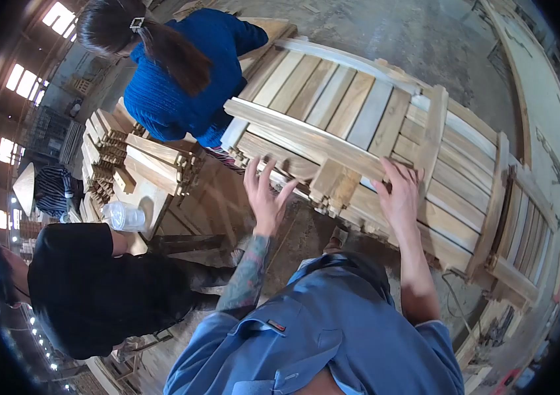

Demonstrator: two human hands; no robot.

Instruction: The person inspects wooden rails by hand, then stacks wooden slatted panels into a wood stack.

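A long wooden rail (306, 135) lies across a pale slatted wooden panel (333, 89) in front of me. The thumb and forefinger of my right hand (400, 197) bracket the near end of this rail, its other fingers bent over the slats. My left hand (268, 205) is at the panel's near left edge, with thumb and fingers spread and nothing between them. Between my hands, a stack of short wooden pieces (335, 184) rests at the panel's near side. Another wooden bar (433, 128) crosses the slats beyond my right hand.
A person in a blue sweater (184, 72) stands at the panel's far left end. Another person in black (109, 283) is to my left, near stacked wooden pieces (155, 161) and a clear plastic container (124, 216). More slatted panelling (527, 217) continues at right.
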